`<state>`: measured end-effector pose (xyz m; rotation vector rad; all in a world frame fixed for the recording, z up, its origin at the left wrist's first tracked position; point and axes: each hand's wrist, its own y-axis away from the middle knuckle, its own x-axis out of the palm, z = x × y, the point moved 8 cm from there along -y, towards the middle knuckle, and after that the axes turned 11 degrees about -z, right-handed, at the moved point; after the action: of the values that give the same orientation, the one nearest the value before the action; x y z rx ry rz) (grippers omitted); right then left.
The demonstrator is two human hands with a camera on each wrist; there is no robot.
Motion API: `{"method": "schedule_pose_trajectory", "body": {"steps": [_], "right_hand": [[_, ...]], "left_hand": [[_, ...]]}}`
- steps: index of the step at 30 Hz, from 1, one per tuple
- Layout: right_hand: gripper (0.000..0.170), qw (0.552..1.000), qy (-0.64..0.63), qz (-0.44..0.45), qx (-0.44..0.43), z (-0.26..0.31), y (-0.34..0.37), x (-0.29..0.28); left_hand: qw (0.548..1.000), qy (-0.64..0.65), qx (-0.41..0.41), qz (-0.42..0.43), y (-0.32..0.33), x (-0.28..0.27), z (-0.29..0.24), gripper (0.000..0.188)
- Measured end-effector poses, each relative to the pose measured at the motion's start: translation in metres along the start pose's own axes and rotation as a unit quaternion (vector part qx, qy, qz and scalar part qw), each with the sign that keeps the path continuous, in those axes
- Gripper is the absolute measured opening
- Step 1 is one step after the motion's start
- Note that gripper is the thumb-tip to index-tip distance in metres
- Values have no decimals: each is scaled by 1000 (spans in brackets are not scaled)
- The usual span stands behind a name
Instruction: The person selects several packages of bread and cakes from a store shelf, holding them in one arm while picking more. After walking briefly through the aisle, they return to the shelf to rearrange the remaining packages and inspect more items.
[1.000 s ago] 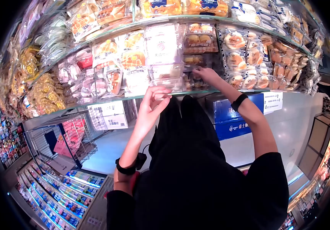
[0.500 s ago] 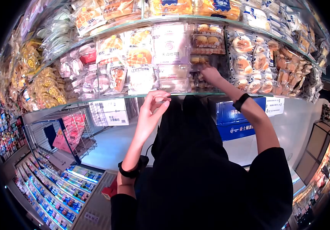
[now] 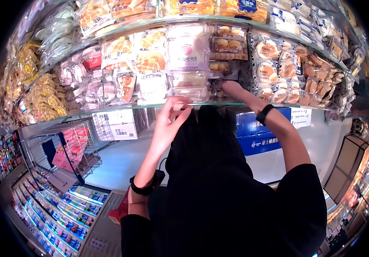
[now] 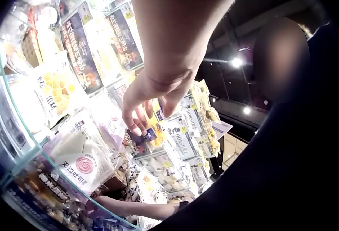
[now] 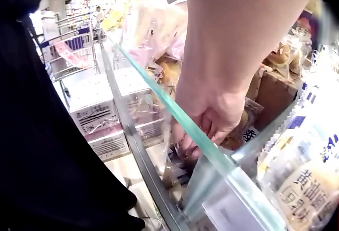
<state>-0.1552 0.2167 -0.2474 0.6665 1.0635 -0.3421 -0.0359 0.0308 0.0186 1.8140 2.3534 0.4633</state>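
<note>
My right hand (image 3: 232, 89) reaches down into a shelf compartment, between packs of crustless toast (image 3: 187, 49) and a stack of round bun packs (image 3: 266, 70). In the right wrist view its fingers curl behind the clear glass front edge (image 5: 177, 106), gripping a clear-wrapped pack (image 5: 172, 170) that is mostly hidden. Small brown cakes in clear trays (image 3: 228, 47) stand just behind that hand. My left hand (image 3: 172, 118) hovers at the shelf's front edge with fingers loosely bent. Nothing is in it, as the left wrist view also shows.
A wire shopping cart (image 3: 60, 150) stands to the left on the floor. Blue cartons (image 3: 259, 143) sit under the shelf at right, white cartons (image 3: 116, 125) at left. Bagged breads (image 3: 152, 64) crowd the shelves. A cardboard box (image 5: 275, 91) lies beside the right hand.
The right hand has sunk lower into the compartment, its fingers now less visible from above. The left hand has stayed near the shelf edge. The head view has shifted slightly.
</note>
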Motion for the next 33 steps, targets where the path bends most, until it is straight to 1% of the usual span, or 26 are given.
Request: {"method": "schedule_pose_trajectory", "body": {"steps": [1, 3, 4, 6, 7, 9, 10, 11, 12, 13, 14, 16, 17, 18, 19, 20, 22, 23, 25, 26, 28, 29, 30, 31, 33], "right_hand": [[22, 1000, 2, 2, -1, 4, 9, -8], [15, 987, 132, 96, -13, 6, 29, -7], [15, 986, 134, 95, -13, 2, 30, -6], [13, 984, 153, 63, -67, 2, 29, 5], [13, 984, 152, 64, -68, -2, 28, 14], [10, 969, 206, 44, -131, -3, 25, 35], [9, 966, 216, 6, -143, -7, 21, 43], [9, 966, 216, 6, -143, -11, 18, 45], [10, 964, 210, 23, -162, -13, 18, 52], [11, 961, 205, 40, -182, -13, 18, 59], [11, 961, 206, 38, -182, -11, 17, 57], [13, 950, 233, 74, -192, -11, 16, 59], [13, 949, 235, 73, -195, -14, 16, 59], [13, 948, 227, 54, -217, -13, 18, 57], [15, 946, 218, 36, -239, -12, 19, 56], [15, 945, 218, 37, -240, -9, 21, 52], [15, 980, 94, 24, -172, -11, 23, 35], [15, 981, 95, 23, -170, -4, 25, 24], [15, 976, 162, 83, -118, 6, 29, 1], [15, 977, 163, 81, -115, 14, 32, -15], [15, 967, 188, 50, -163, 35, 38, -55], [15, 968, 189, 47, -159, 44, 42, -83], [15, 992, 72, 28, -102, 50, 45, -122], [15, 998, -47, 7, -45, 55, 49, -162], [13, 977, -214, 0, -23, 75, 66, -233]], "left_hand": [[1000, 3, 0, -2, 0, -1, 1, 21], [1000, 19, -4, 1, 0, -1, 5, 21], [1000, 21, -2, 2, 0, -1, 6, 21], [1000, -6, 3, 6, 2, -2, 7, 20], [1000, -7, 1, 5, 3, -2, 8, 20], [1000, -1, 14, -17, 4, -7, 5, 19], [1000, -1, 16, -16, 3, -8, 4, 19], [999, 1, 14, -32, 5, -13, 4, 19], [999, 3, 11, -49, 8, -19, 4, 19], [999, 2, 10, -49, 10, -22, 5, 19], [998, -1, 10, -56, 11, -26, 5, 18], [998, -2, 14, -67, 11, -33, 6, 18], [998, 4, 2, -70, 13, -36, 10, 18], [997, 9, -11, -73, 14, -39, 13, 18], [997, 9, -12, -75, 15, -41, 14, 18], [997, 13, -11, -71, 15, -42, 15, 19], [998, 16, -9, -64, 13, -41, 15, 19], [998, 8, -8, -59, 12, -39, 14, 18], [999, 1, -4, -49, 8, -33, 11, 18], [999, -1, -2, -40, 6, -29, 8, 18], [1000, -3, 4, -28, 1, -22, 4, 18], [1000, -5, 4, -7, -1, -18, 2, 21], [1000, -7, 4, 13, -3, -13, 0, 24], [1000, -8, 9, 16, -4, -10, -6, 24], [998, -15, 59, 16, -6, -3, -26, 37]]}}
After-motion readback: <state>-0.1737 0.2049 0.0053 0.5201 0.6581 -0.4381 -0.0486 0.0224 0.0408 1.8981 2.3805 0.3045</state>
